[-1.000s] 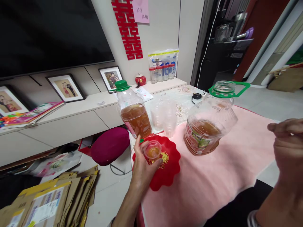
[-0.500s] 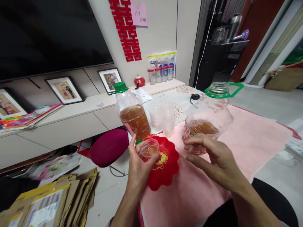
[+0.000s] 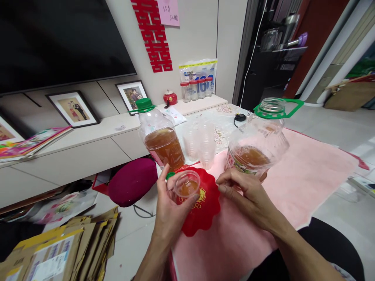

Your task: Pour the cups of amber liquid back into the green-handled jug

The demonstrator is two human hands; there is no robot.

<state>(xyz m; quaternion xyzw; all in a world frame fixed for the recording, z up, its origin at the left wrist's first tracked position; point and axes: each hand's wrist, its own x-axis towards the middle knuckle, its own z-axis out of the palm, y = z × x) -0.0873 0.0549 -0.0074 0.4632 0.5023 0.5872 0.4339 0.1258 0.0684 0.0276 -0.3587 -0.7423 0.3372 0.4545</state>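
Note:
My left hand (image 3: 168,210) is closed around a small clear plastic cup (image 3: 187,185) with amber liquid in it, above a red scalloped tray (image 3: 205,220) with a gold print. My right hand (image 3: 249,191) is empty just right of the tray; its thumb and forefinger come near each other while other fingers stay apart. Behind it stands an uncapped clear jug (image 3: 258,134) with a green handle ring and amber liquid low inside. A second jug (image 3: 164,142), capped in green, stands behind my left hand. Stacked clear cups (image 3: 206,146) stand between the jugs.
A pink cloth (image 3: 310,168) covers the near table. Flattened cardboard (image 3: 84,249) and a maroon stool (image 3: 133,181) are at the left. On the low cabinet (image 3: 99,144) are picture frames, a red pot (image 3: 170,97) and red-lidded jars (image 3: 193,91). A green cap (image 3: 170,175) lies by the tray.
My right hand has moved left and slightly down towards the cup, its thumb and forefinger closer together. The cup stays in my left hand. The view has shifted slightly.

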